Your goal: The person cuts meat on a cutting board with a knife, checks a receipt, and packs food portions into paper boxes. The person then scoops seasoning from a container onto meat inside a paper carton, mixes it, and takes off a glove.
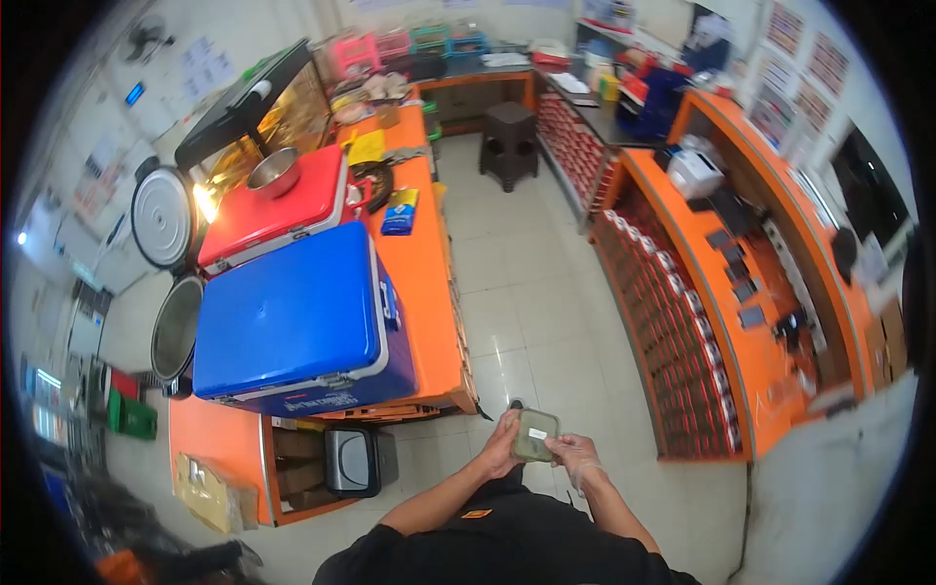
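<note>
A small rectangular food container (533, 445), greenish and see-through with a white label on top, is held in front of my body. My left hand (498, 446) grips its left side with the fingers wrapped at the edge. On its right side, my right hand (575, 454) closes thumb and fingers on the rim, and what looks like a clear plastic glove covers it. What lies inside the container is too blurred to make out.
A blue cooler box (292, 307) and a red one (278, 210) stand on the orange counter (429, 322) to my left. A dark stool (509, 141) stands in the far aisle. Along the right runs an orange desk (643, 195). Below the left counter is a bin (353, 461).
</note>
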The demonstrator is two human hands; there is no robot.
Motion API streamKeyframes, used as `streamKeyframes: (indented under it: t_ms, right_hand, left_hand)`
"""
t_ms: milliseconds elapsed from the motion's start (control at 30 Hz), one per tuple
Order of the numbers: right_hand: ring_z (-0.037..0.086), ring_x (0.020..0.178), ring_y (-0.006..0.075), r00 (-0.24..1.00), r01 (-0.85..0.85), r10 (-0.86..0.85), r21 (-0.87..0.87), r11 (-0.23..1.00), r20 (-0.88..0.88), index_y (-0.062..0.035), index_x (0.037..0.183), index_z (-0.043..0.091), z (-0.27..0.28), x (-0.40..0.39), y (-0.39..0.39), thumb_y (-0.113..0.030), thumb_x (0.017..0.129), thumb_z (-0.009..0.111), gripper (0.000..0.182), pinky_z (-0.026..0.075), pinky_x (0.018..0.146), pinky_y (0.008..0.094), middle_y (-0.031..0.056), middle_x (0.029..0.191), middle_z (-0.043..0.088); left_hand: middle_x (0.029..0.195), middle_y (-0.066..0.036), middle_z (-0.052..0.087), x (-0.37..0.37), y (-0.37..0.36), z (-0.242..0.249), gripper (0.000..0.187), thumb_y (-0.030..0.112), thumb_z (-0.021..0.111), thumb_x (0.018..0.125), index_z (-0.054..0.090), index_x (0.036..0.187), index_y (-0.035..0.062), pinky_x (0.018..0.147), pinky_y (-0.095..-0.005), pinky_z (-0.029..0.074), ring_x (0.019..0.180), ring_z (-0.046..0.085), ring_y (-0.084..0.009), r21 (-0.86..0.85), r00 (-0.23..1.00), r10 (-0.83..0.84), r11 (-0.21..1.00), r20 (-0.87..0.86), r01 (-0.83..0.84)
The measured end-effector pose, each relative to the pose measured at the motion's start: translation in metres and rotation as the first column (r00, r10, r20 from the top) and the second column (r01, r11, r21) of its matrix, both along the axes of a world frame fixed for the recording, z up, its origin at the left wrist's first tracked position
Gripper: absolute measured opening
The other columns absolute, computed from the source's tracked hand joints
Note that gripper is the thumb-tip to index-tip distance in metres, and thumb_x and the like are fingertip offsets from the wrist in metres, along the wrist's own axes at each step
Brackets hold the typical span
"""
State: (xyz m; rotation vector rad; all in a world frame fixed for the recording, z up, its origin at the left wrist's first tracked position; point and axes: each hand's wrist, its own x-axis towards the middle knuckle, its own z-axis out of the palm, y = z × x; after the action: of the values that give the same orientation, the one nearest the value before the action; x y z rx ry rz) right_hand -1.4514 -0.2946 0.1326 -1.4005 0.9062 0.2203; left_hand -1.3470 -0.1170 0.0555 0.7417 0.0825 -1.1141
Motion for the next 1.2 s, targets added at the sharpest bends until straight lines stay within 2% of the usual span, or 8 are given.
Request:
streamKeyframes:
  t_ms: [167, 300, 367, 433, 500, 733, 1133, 1200]
  right_hand:
    - [0.064, 0.071, 0.0148, 0.991, -0.088, 0.085, -0.024, 0.996, -0.105, 0.0007, 0.101, 0.073, 0.004, 0.102, -0.086, -0.020, 0.094, 0.084, 0.024, 0.055, 0.063, 0.0301, 0.0059, 0.086, 0.070]
    - [0.072, 0.085, 0.0222, 0.999, -0.009, 0.009, -0.020, 1.000, 0.032, 0.0052, 0.124, 0.066, 0.008, 0.183, -0.138, -0.017, 0.089, 0.088, 0.047, 0.061, 0.075, 0.0344, 0.0111, 0.103, 0.073]
    - [0.073, 0.098, 0.0253, 0.980, -0.114, 0.176, -0.453, 0.884, 0.096, 0.0044, 0.143, 0.054, 0.034, 0.231, -0.153, -0.016, 0.088, 0.089, 0.068, 0.063, 0.083, 0.0363, 0.0170, 0.126, 0.070]
    - [0.068, 0.120, 0.0330, 0.959, -0.161, 0.245, -0.434, 0.886, 0.145, 0.0007, 0.155, 0.043, 0.063, 0.275, -0.168, -0.024, 0.081, 0.094, 0.093, 0.060, 0.098, 0.0431, 0.0230, 0.147, 0.058]
    - [0.052, 0.140, 0.0395, 0.627, -0.221, 0.736, -0.847, 0.484, 0.256, -0.0020, 0.160, 0.039, 0.100, 0.326, -0.181, -0.033, 0.070, 0.099, 0.113, 0.047, 0.116, 0.0501, 0.0232, 0.154, 0.050]
    - [0.043, 0.146, 0.0459, 0.313, -0.603, 0.949, -0.782, 0.159, -0.048, -0.0035, 0.163, 0.034, 0.061, 0.520, -0.249, -0.047, 0.067, 0.097, 0.123, 0.039, 0.122, 0.0539, 0.0257, 0.159, 0.042]
    - [0.052, 0.139, 0.0440, -0.041, -0.637, 0.962, -0.749, 0.183, 0.270, -0.0017, 0.164, 0.032, 0.055, 0.846, -0.310, -0.051, 0.076, 0.092, 0.117, 0.043, 0.119, 0.0516, 0.0256, 0.151, 0.049]
    - [0.055, 0.138, 0.0388, 0.091, -0.808, 0.843, -0.456, 0.374, 0.530, -0.0023, 0.167, 0.029, 0.037, 0.904, -0.302, -0.047, 0.076, 0.091, 0.118, 0.045, 0.118, 0.0475, 0.0190, 0.148, 0.052]
  left_hand:
    - [0.155, -0.006, 0.042, 0.088, -0.087, -0.025, 0.055, 0.049, 0.055, 0.112, 0.032, 0.158, 0.0289, 0.102, -0.0617, 0.054, 0.143, 0.045, -0.0304, 0.014, 0.998, 0.050, 0.999, -0.035, -0.050]
    - [0.156, -0.007, 0.042, 0.176, -0.137, 0.008, 0.059, 0.050, 0.057, 0.110, 0.030, 0.158, 0.0288, 0.100, -0.0606, 0.057, 0.142, 0.048, -0.0298, -0.038, 0.995, 0.095, 0.995, 0.015, -0.094]
    - [0.154, -0.007, 0.044, 0.214, -0.156, 0.019, 0.059, 0.049, 0.057, 0.110, 0.030, 0.158, 0.0288, 0.100, -0.0595, 0.057, 0.141, 0.049, -0.0292, -0.031, 0.992, 0.126, 0.992, 0.004, -0.126]
    - [0.153, -0.007, 0.045, 0.250, -0.171, 0.019, 0.059, 0.049, 0.058, 0.110, 0.030, 0.158, 0.0289, 0.100, -0.0584, 0.058, 0.140, 0.051, -0.0287, -0.023, 0.988, 0.153, 0.988, -0.005, -0.153]
    - [0.151, -0.008, 0.049, 0.287, -0.186, 0.015, 0.060, 0.048, 0.059, 0.110, 0.030, 0.158, 0.0278, 0.102, -0.0552, 0.058, 0.139, 0.053, -0.0276, -0.048, 0.981, 0.192, 0.980, -0.026, -0.193]
    - [0.153, -0.007, 0.050, 0.428, -0.249, 0.008, 0.060, 0.048, 0.056, 0.111, 0.031, 0.160, 0.0248, 0.106, -0.0443, 0.055, 0.139, 0.054, -0.0237, 0.009, 0.950, 0.311, 0.950, -0.001, -0.311]
    - [0.153, -0.004, 0.048, 0.661, -0.294, 0.038, 0.089, 0.087, 0.043, 0.092, 0.037, 0.157, 0.0257, 0.107, -0.0570, 0.051, 0.141, 0.051, -0.0255, -0.163, 0.809, 0.582, 0.809, 0.087, -0.565]
    - [0.153, -0.003, 0.049, 0.697, -0.284, 0.058, 0.087, 0.087, 0.044, 0.093, 0.038, 0.156, 0.0263, 0.107, -0.0585, 0.051, 0.142, 0.051, -0.0254, -0.183, 0.756, 0.648, 0.758, 0.098, -0.626]
